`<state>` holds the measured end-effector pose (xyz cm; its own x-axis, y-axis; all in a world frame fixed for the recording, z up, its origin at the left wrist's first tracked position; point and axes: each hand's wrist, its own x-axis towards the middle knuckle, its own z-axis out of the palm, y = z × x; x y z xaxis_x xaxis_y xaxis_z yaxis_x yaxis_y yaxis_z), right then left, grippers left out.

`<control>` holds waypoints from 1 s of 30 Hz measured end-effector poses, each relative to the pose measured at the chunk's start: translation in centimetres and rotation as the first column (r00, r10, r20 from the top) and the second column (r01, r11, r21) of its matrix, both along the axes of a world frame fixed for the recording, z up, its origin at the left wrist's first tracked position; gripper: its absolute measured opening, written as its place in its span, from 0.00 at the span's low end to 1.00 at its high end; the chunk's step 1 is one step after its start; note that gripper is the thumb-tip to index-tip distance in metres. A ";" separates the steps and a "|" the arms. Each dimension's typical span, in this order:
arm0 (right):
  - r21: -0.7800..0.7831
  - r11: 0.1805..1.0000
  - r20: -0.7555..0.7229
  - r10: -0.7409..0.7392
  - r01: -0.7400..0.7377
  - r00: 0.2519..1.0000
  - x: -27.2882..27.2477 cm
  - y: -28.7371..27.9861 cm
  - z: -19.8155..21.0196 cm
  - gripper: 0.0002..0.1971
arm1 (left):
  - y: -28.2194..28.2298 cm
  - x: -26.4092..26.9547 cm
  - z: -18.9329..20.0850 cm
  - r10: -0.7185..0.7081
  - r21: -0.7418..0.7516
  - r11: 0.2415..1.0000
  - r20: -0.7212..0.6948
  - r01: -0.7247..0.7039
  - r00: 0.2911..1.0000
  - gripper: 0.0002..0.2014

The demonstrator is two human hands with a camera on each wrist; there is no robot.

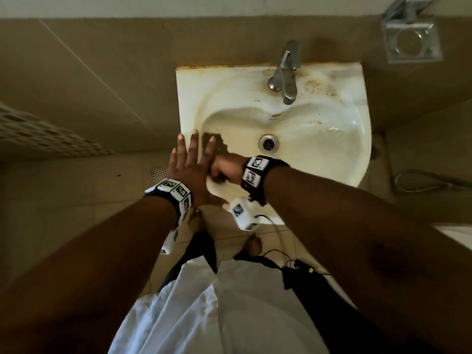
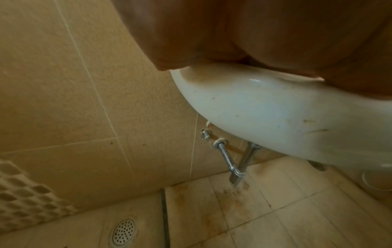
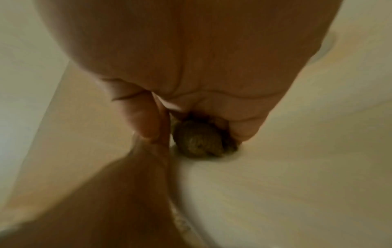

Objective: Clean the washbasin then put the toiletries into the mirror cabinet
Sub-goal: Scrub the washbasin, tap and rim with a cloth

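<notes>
A stained white washbasin [image 1: 332, 149] hangs on the tiled wall, with a chrome tap [image 1: 284, 75] at its back and a drain [image 1: 268, 143] in the bowl. My left hand [image 1: 190, 159] lies flat with straight fingers on the basin's front-left rim [image 2: 254, 104]. My right hand [image 1: 223, 169] is curled round a dark brown scrubbing pad [image 1: 217, 143], pressing it against the bowl's left inner wall beside the left hand. In the right wrist view the pad [image 3: 197, 141] sits bunched under the curled fingers [image 3: 244, 127] against the white bowl.
A chrome holder [image 1: 411, 39] is fixed to the wall at the upper right. Under the basin run the drain pipes [image 2: 235, 164]. A floor drain [image 1: 158, 172] lies to the left, a perforated basket [image 1: 38, 134] at the far left. A hose [image 1: 434, 182] hangs at the right.
</notes>
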<state>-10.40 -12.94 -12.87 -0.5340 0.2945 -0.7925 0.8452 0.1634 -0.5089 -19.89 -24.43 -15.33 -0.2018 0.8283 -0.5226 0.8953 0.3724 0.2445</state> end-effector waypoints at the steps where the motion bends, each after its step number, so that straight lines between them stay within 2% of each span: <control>1: -0.019 0.999 0.022 -0.050 0.050 0.999 -1.4 0.3 -0.5 0.14 | -0.1 0.2 -0.2 0.011 0.026 1.000 -0.012 -0.010 1.000 0.75; 3: 0.069 0.997 0.083 0.039 -0.045 0.996 -3.1 0.8 -1.4 0.03 | -0.1 0.3 -0.3 0.026 0.043 0.999 -0.025 -0.025 0.999 0.76; 4: 0.063 0.998 0.142 0.006 -0.015 0.990 -2.9 1.7 -2.6 0.18 | -0.2 0.3 -0.3 0.028 0.044 0.999 -0.019 -0.027 0.999 0.79; 5: 0.123 0.991 0.240 0.030 -0.061 0.970 -1.9 2.6 -3.5 0.31 | -0.2 0.2 -0.3 0.021 0.047 0.999 -0.008 -0.021 1.000 0.81; 6: 0.184 0.981 0.275 0.016 -0.069 0.961 -0.5 3.1 -3.9 0.36 | -0.2 0.2 -0.4 0.015 0.051 0.999 0.007 -0.016 1.000 0.82; 8: 0.287 0.941 0.362 0.065 -0.178 0.930 2.5 4.3 -5.0 0.43 | -0.2 0.0 -0.2 0.004 0.044 0.999 0.037 -0.005 0.999 0.82; 10: 0.257 0.953 0.468 0.020 -0.158 0.884 4.5 4.8 -4.9 0.45 | -0.2 -0.2 -0.1 -0.003 0.042 0.999 0.055 0.001 0.998 0.81; 11: 0.249 0.960 0.463 -0.006 -0.124 0.886 4.5 4.7 -4.6 0.44 | -0.3 -0.2 -0.2 -0.007 0.048 0.999 0.055 0.004 0.998 0.81; 13: 0.286 0.955 0.320 -0.022 -0.075 0.947 2.7 3.7 -3.9 0.44 | -0.5 -0.2 -0.3 -0.004 0.065 0.998 0.056 0.000 0.998 0.81; 15: 0.185 0.966 0.186 0.145 -0.179 0.972 0.6 1.6 -2.3 0.35 | -0.4 -0.2 -0.4 -0.004 0.081 0.997 0.056 0.000 0.998 0.80; 16: 0.140 0.967 0.143 0.192 -0.212 0.971 0.4 0.3 -1.8 0.34 | -0.4 -0.3 -0.3 -0.002 0.080 0.997 0.058 -0.002 0.998 0.80; 18: 0.163 0.946 0.071 0.273 -0.281 0.960 2.0 -0.2 -1.6 0.34 | -0.3 -0.2 -0.3 -0.003 0.067 0.998 0.077 -0.002 0.997 0.80; 20: 0.161 0.888 0.153 0.409 -0.431 0.899 5.5 1.5 -3.2 0.36 | -0.2 -0.2 -0.1 -0.010 0.051 0.999 0.085 0.006 0.996 0.80; 22: 0.087 0.827 0.323 0.504 -0.555 0.801 9.5 4.6 -4.6 0.44 | -0.1 -0.3 0.2 -0.011 -0.001 1.000 0.089 0.011 0.996 0.80; 24: 0.140 0.750 0.491 0.514 -0.646 0.703 12.6 9.1 -3.6 0.53 | 0.1 -0.3 0.6 -0.012 -0.048 0.999 0.092 0.017 0.996 0.80; 26: 0.260 0.643 0.597 0.480 -0.720 0.643 14.1 12.8 -0.1 0.50 | 0.2 -0.3 0.9 -0.016 -0.075 0.997 0.089 0.023 0.996 0.80; 28: 0.308 0.488 0.665 0.503 -0.817 0.551 15.0 15.9 3.2 0.43 | 0.3 -0.2 1.2 -0.006 -0.097 0.995 0.095 0.015 0.995 0.80; 29: 0.295 0.470 0.661 0.528 -0.832 0.533 15.4 17.1 2.7 0.42 | 0.4 -0.2 1.4 -0.006 -0.107 0.994 0.091 0.016 0.996 0.80; 30: 0.288 0.518 0.638 0.524 -0.805 0.565 15.5 17.4 2.6 0.43 | 0.5 -0.1 1.5 -0.009 -0.122 0.992 0.082 0.019 0.997 0.80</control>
<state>5.07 4.50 -10.25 -0.3964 0.4087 -0.8221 0.4375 0.8713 0.2222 -19.95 -23.89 -13.85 -0.1435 0.7596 -0.6343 0.8798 0.3914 0.2696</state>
